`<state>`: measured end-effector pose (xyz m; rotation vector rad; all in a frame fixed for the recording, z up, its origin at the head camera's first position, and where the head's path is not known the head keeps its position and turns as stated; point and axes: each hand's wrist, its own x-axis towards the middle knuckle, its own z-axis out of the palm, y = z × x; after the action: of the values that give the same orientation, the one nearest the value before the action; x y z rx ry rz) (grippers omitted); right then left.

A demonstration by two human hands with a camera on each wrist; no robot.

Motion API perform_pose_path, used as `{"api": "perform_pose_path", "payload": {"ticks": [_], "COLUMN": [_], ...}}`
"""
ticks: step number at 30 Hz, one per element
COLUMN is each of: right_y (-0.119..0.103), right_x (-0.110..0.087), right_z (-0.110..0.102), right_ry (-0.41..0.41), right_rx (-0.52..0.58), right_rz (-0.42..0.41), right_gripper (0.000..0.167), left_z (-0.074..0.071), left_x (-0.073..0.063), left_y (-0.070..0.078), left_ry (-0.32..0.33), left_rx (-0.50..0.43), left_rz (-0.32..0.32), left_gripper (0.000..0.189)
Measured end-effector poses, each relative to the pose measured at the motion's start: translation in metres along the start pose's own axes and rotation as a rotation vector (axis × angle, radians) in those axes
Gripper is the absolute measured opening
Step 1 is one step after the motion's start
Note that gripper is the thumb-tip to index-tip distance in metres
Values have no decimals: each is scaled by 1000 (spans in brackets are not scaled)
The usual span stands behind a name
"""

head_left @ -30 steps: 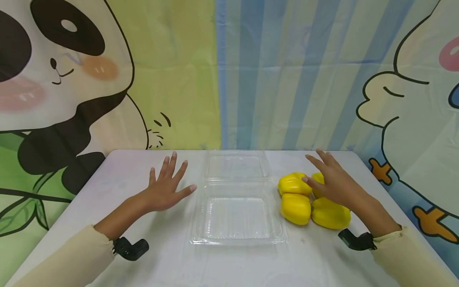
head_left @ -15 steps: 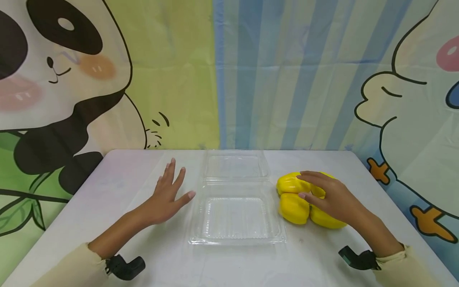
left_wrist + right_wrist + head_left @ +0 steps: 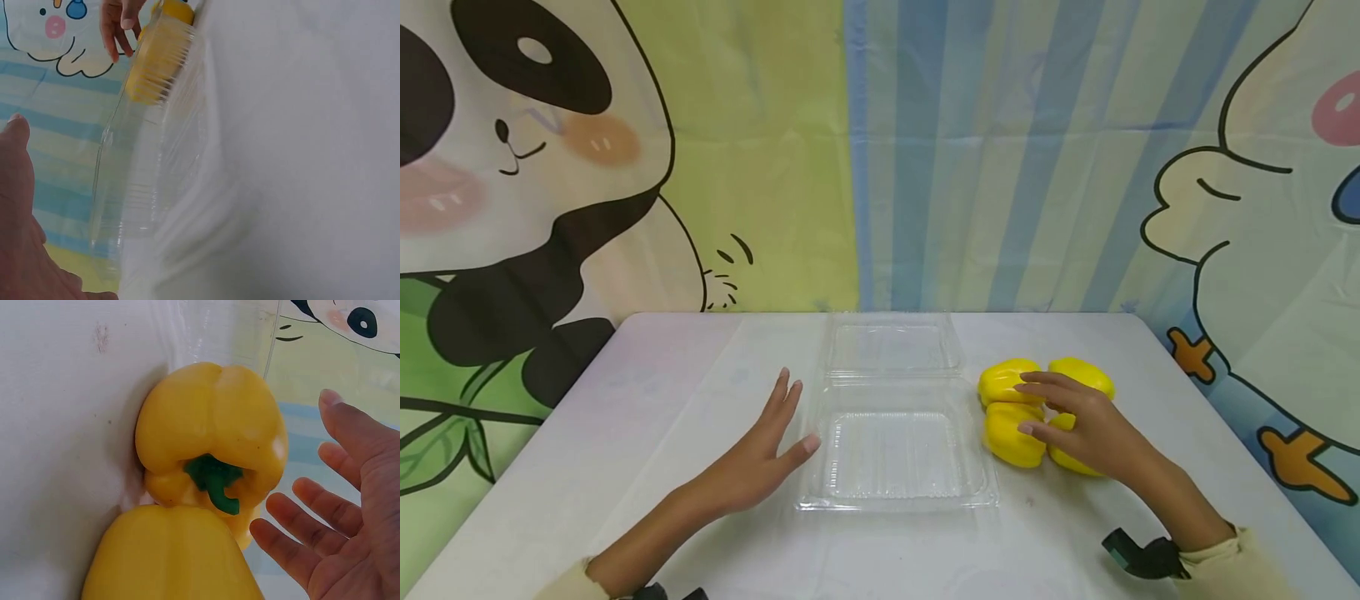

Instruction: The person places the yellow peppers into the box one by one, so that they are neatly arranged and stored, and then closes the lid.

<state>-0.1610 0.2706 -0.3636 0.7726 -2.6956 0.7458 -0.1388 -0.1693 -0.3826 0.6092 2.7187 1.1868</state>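
Several yellow bell peppers [image 3: 1015, 435] lie grouped on the right of the table; the right wrist view shows one pepper [image 3: 209, 422] with its green stem. Above this group hovers my right hand [image 3: 1093, 421], fingers spread and slightly bent, holding nothing; it hides part of the peppers behind it. A clear plastic clamshell box [image 3: 898, 504] lies unfolded in the middle, its lid [image 3: 891, 346] laid back toward the far edge. My left hand [image 3: 752, 467] is raised beside the box's left side, fingers extended and holding nothing. The left wrist view shows its thumb near the box wall.
The table has a white top [image 3: 625, 450]. Right behind its far edge hangs a printed cloth [image 3: 775, 150] with cartoon animals and stripes. Peppers stand close to the box's right side.
My left hand has come nearer and lower, toward the front left of the box. My right hand has moved down and nearer over the peppers. Box and peppers stay in place.
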Motion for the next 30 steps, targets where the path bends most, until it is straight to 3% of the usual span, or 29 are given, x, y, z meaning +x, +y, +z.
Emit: {"api": "perform_pose_path", "payload": {"ticks": [5, 14, 22, 30], "right_y": [-1, 1, -3, -4], "right_x": [-1, -2, -7, -11], "right_z": [6, 13, 16, 17], "right_ry": [9, 21, -60, -51], "right_rx": [18, 7, -3, -89], "right_rz": [-17, -66, 30, 3], "right_gripper": [45, 47, 50, 49], "left_z": [11, 29, 43, 55], "left_x": [-8, -17, -17, -13], "left_y": [-2, -6, -5, -1], "left_ry": [28, 41, 63, 97], "left_rx": [-18, -14, -14, -5], "left_rz": [38, 103, 99, 94], "left_gripper": [90, 132, 133, 127]}}
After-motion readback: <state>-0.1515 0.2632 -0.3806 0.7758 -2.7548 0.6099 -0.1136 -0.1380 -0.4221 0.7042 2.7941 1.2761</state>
